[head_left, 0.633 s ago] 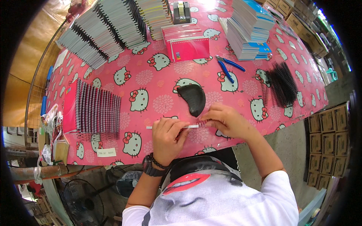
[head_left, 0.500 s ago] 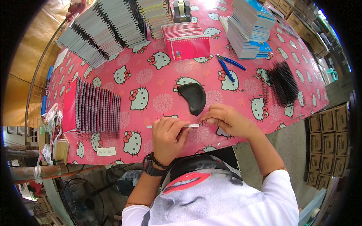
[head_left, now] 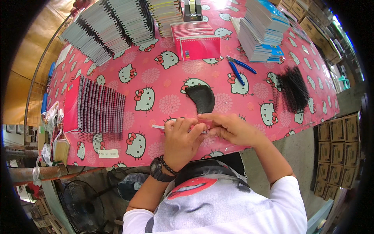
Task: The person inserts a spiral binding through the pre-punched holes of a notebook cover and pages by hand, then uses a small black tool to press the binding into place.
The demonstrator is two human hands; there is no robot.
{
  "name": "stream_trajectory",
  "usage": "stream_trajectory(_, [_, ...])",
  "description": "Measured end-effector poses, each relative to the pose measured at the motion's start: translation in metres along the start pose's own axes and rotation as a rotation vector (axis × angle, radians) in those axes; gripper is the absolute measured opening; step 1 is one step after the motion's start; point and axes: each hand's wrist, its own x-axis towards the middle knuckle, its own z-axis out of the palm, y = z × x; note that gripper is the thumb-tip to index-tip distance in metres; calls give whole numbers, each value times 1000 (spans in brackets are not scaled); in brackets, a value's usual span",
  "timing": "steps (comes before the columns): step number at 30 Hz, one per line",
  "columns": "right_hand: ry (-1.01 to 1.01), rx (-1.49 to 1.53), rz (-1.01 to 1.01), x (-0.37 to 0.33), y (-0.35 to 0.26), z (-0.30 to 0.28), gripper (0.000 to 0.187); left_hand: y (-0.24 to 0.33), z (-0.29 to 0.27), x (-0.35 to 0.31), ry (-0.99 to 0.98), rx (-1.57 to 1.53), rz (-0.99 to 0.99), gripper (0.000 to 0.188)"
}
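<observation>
My left hand (head_left: 182, 136) is closed around a thin notebook (head_left: 157, 126), seen edge-on, whose white end sticks out to the left of my fingers. My right hand (head_left: 233, 129) is pinched at the notebook's right end, on a dark spiral binding coil (head_left: 205, 132) that is mostly hidden by the fingers. Fingertips of both hands nearly meet there. Just beyond them lies a black curved, half-moon-shaped pad (head_left: 201, 98) on the pink cartoon-print tablecloth (head_left: 169, 103).
Coil-bound notebooks (head_left: 102, 107) stand in a row at left; loose black coils (head_left: 293, 89) lie at right. Blue-handled cutters (head_left: 238, 69) rest near a stack of blue-covered books (head_left: 260, 37). Pink notebooks (head_left: 199, 47), bound stacks (head_left: 128, 23) and a tape dispenser (head_left: 193, 11) stand at the back.
My right hand has moved left, right up to my left fingers, covering most of the coil that showed between them. The view has shifted slightly.
</observation>
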Motion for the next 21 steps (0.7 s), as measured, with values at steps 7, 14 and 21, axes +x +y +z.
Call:
stream_trajectory(7, [-17, -481, -232, 59, 40, -28, 67, 0, -1, -3, -54, -12, -3, 26])
stream_trajectory(14, [-233, -693, -110, 74, 35, -29, 85, -3, -2, -3, -51, -9, -6, 23])
stream_trajectory(21, [108, -547, -106, 43, 38, -23, 62, -16, -10, -3, -54, 66, -81, 22])
